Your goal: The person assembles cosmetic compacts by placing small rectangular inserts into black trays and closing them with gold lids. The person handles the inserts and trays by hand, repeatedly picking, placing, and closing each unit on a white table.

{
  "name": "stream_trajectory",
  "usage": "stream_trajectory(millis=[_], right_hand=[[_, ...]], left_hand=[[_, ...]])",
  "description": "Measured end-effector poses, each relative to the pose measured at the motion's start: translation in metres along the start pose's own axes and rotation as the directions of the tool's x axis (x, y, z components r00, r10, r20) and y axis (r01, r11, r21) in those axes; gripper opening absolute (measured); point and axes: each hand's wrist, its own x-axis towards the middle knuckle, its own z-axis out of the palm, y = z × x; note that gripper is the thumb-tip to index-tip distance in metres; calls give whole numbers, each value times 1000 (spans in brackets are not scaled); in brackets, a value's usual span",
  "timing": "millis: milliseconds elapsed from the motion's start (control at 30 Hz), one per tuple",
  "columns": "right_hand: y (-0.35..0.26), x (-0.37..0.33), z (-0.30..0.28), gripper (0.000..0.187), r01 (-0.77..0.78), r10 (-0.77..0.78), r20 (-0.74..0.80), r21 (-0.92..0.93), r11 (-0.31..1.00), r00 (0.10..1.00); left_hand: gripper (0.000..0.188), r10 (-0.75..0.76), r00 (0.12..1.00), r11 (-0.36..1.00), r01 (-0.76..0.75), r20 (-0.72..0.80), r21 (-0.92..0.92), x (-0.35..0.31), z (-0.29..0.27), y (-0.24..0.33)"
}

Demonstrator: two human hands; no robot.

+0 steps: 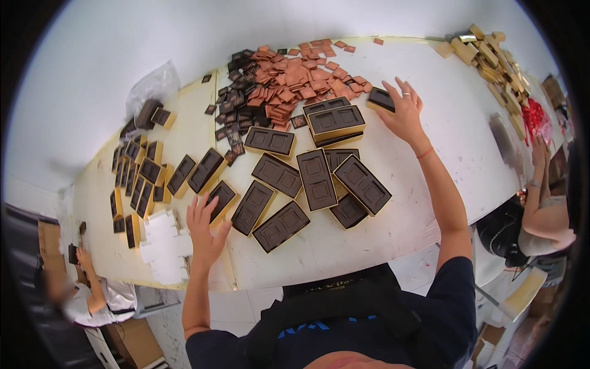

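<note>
My right hand (pixel 404 114) reaches to the far right of the pile, with a small dark-tray box (pixel 380 98) between its thumb and forefinger; the other fingers stretch out. My left hand (pixel 208 230) is open, fingers spread, beside a gold-edged box with a dark tray (pixel 222 201); whether the fingertips touch it I cannot tell. Between my hands lie several more gold-edged boxes with two-hollow dark trays, such as one upright-turned box (pixel 317 178) and a tilted box (pixel 281 226). A few are stacked, with a top box (pixel 336 121) at the back.
Behind the boxes spreads a heap of copper-coloured squares (pixel 295 77) with dark squares (pixel 230 111) on its left. More boxes (pixel 147 169) and white sheets (pixel 165 246) lie left. Gold boxes (pixel 485 55) are piled far right. Other people sit at both ends of the table (pixel 442 178).
</note>
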Motion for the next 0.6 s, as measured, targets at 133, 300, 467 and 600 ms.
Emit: stream_trajectory(millis=[133, 300, 467, 600], right_hand=[[-53, 31, -24, 65, 137, -247, 95, 622, 771, 964], [-79, 51, -3, 61, -11, -481, 529, 681, 733, 700], [-76, -13, -58, 82, 26, -470, 498, 666, 746, 729], [-89, -28, -92, 84, 26, -495, 504, 682, 731, 708]], left_hand=[[58, 218, 974, 971, -209, 69, -117, 47, 9, 43], [66, 382, 919, 909, -392, 97, 141, 122, 66, 52], [62, 280, 916, 960, -277, 287, -53, 89, 37, 71], [50, 262, 935, 965, -249, 238, -82, 76, 25, 84]])
